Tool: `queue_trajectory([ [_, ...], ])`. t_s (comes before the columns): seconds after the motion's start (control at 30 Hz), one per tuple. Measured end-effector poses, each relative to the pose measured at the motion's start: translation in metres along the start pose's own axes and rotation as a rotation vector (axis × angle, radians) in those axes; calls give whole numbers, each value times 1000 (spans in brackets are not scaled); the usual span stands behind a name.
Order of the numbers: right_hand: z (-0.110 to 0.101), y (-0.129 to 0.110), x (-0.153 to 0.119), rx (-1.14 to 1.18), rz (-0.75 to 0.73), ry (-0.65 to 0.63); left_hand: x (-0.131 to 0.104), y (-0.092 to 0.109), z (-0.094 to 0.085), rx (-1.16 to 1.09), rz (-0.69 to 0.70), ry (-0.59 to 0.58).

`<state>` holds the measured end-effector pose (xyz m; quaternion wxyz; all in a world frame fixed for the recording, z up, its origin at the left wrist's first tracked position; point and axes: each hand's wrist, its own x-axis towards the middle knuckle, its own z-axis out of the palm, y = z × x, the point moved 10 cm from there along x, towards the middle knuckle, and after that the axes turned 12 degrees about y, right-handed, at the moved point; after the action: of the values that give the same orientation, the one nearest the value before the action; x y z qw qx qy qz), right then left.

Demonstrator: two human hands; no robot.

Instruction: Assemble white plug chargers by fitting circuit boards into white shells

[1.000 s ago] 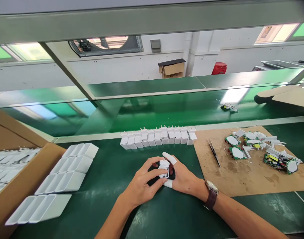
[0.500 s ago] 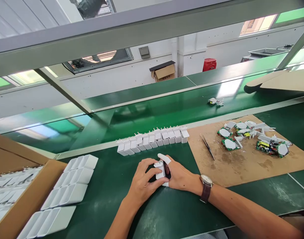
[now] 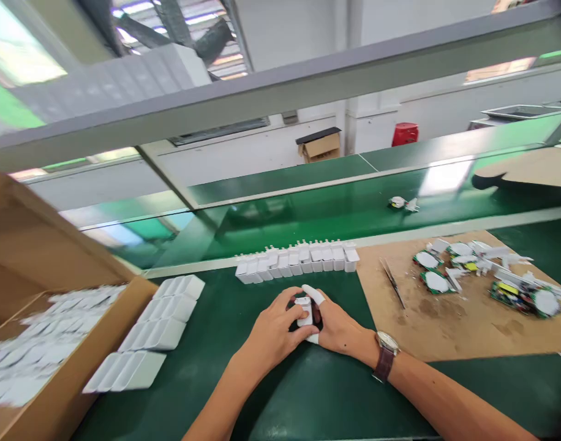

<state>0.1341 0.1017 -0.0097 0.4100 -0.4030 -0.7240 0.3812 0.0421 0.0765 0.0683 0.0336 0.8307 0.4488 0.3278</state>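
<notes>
Head view: carton (image 3: 87,361) of white parts (image 3: 55,337), left. White shells (image 3: 173,334) in four groups beside it on green worktop (image 3: 207,343). Row of white cases (image 3: 299,260), far of the hands. Left hand (image 3: 275,321): fingers gripping small unit (image 3: 304,312), near centre. Right hand (image 3: 333,324): fingers curled around same unit. Tweezers (image 3: 392,283), then circuit boards (image 3: 436,282), on cardboard (image 3: 413,340), right.
</notes>
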Motion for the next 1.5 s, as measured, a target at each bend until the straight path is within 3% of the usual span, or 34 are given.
queue_trajectory([
  [0.2,-4,16,0,-59,-40,67,-9,-11,13,-172,-119,102],
  [0.3,-7,23,2,-140,-95,104,-5,-22,5,-172,-136,177],
  [0.37,-8,22,1,-172,-144,117,4,-30,-23,-140,-144,280],
  [0.47,-10,21,1,-214,-161,119,26,-43,-91,-18,-173,432],
  [0.53,-10,20,0,-244,-141,103,43,-58,-134,102,-243,442],
  [0.57,-10,20,0,-256,-133,90,51,-72,-150,170,-311,394],
  [0.67,-8,14,-2,-286,-127,47,65,-110,-183,216,-408,311],
  [0.73,-6,9,-5,-297,-147,31,63,-142,-180,232,-473,201],
  [0.87,-6,-2,-9,-303,-217,46,40,-198,-141,249,-581,-12],
  [1.0,-7,-6,-11,-283,-255,69,18,-227,-100,229,-616,-118],
  [1.1,-8,-5,-10,-270,-222,77,17,-232,-87,187,-587,-149],
  [1.3,-5,-3,-11,-298,-200,47,38,-217,-95,177,-471,-134],
  [1.5,1,6,-11,-286,-117,-25,51,-203,-48,187,-406,-319],
])
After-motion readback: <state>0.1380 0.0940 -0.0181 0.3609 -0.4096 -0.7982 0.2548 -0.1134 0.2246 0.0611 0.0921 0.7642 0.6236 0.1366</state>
